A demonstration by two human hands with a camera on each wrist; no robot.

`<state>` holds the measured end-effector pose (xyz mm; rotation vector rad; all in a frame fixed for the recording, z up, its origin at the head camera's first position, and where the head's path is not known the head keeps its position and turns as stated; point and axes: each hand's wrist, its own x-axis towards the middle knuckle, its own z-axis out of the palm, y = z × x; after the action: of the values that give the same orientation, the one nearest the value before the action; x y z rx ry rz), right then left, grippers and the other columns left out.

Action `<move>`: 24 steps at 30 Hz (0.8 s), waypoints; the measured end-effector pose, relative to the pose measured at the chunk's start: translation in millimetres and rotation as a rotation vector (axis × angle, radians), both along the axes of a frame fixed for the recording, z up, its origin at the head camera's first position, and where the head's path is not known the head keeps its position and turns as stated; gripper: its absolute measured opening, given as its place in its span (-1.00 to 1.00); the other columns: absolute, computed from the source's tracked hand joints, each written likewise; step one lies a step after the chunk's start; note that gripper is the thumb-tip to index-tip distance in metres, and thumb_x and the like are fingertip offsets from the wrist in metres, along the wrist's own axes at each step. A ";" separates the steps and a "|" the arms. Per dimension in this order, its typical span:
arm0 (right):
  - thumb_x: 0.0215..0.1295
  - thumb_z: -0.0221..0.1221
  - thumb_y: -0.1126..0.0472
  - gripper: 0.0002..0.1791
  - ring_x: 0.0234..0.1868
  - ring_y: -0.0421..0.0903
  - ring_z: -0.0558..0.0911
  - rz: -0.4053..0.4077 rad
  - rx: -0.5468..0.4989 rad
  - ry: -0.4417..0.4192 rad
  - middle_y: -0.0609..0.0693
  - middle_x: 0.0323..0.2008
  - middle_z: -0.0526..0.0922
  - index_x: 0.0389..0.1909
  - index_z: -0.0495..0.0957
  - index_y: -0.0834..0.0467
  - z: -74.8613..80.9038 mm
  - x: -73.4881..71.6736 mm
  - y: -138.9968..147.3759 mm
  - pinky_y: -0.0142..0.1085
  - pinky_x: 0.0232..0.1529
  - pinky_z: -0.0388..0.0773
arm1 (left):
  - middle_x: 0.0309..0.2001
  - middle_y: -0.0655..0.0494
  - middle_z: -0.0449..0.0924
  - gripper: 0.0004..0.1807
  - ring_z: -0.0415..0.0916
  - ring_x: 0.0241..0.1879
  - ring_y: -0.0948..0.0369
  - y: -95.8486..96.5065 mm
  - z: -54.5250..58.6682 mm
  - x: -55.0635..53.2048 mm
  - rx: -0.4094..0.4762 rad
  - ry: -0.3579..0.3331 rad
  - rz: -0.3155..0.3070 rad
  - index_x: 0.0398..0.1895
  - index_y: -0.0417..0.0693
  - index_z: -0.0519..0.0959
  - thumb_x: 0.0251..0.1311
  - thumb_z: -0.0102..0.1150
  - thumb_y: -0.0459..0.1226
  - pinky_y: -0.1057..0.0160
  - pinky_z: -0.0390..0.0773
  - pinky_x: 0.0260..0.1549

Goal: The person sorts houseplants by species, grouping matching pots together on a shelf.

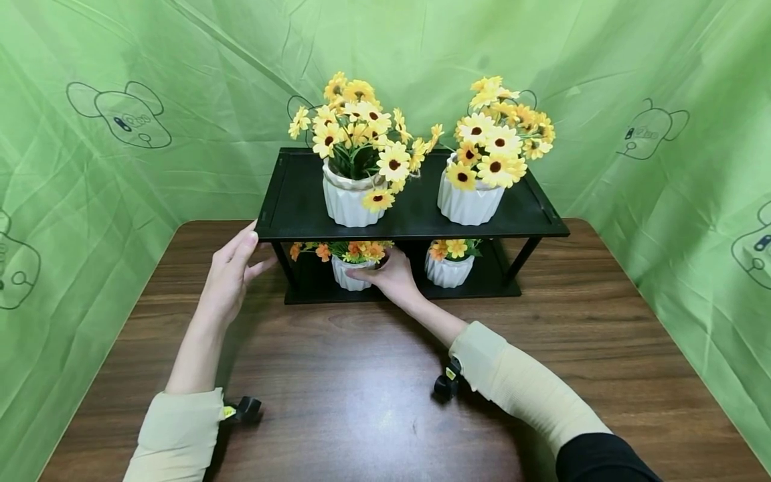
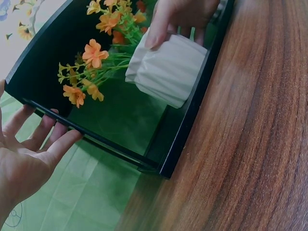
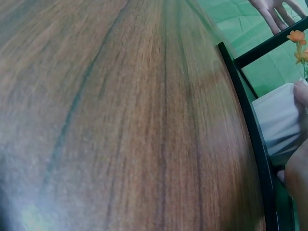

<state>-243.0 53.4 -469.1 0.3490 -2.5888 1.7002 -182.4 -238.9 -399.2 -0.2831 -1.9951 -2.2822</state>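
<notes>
Sleeves lie nearest, over the brown table (image 1: 361, 402). Farther in, the right hand (image 1: 390, 276) wraps its fingers round the left pot (image 1: 351, 273) on the lower tier of the black shelf (image 1: 415, 217) — seemingly seating or lifting it, so the next move calls for care under the low upper tier. The left hand (image 1: 231, 276) rests flat, fingers straight, against the shelf's near-left corner, steadying it. Four white pots in all — two small below, two large above; one shelf, two tiers.

right hand (image 3: 301, 159) cut off at frame edge, lower pots (image 1: 447, 270) half hidden under top shelf (image 1: 415, 224)
</notes>
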 end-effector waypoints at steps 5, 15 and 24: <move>-0.05 0.59 -0.19 -0.39 -0.31 -0.20 0.59 -0.001 0.024 0.012 -0.08 -0.17 0.71 -0.04 0.61 0.00 0.0 0.7 0.8 -0.31 -0.20 0.62 | 0.57 0.09 0.27 -0.44 0.44 0.28 0.29 0.6 0.1 0.8 -0.001 0.000 0.001 0.55 -0.03 0.32 0.59 -0.03 -0.08 0.37 0.69 0.13; 0.00 0.55 -0.23 -0.22 -0.11 -0.10 0.62 0.010 0.068 -0.039 0.01 0.02 0.67 0.15 0.52 0.09 -1.3 3.6 2.0 -0.24 -0.16 0.65 | 0.48 0.16 0.38 -0.45 0.45 0.20 0.29 0.8 -1.4 0.8 0.024 -0.009 0.005 0.54 -0.04 0.34 0.58 -0.02 -0.09 0.35 0.70 0.12; 0.07 0.51 -0.24 -0.15 0.21 -0.04 0.63 0.049 0.084 -0.021 0.01 0.19 0.64 0.32 0.45 0.01 -3.0 0.2 4.2 -0.06 0.17 0.68 | 0.48 0.16 0.38 -0.46 0.47 0.21 0.28 1.4 -0.3 0.0 0.014 0.003 0.011 0.54 -0.04 0.34 0.59 -0.03 -0.09 0.35 0.71 0.11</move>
<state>-242.8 57.6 -472.1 0.4034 -2.6941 1.6216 -182.3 -237.6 -399.5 -0.2738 -1.9729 -2.2869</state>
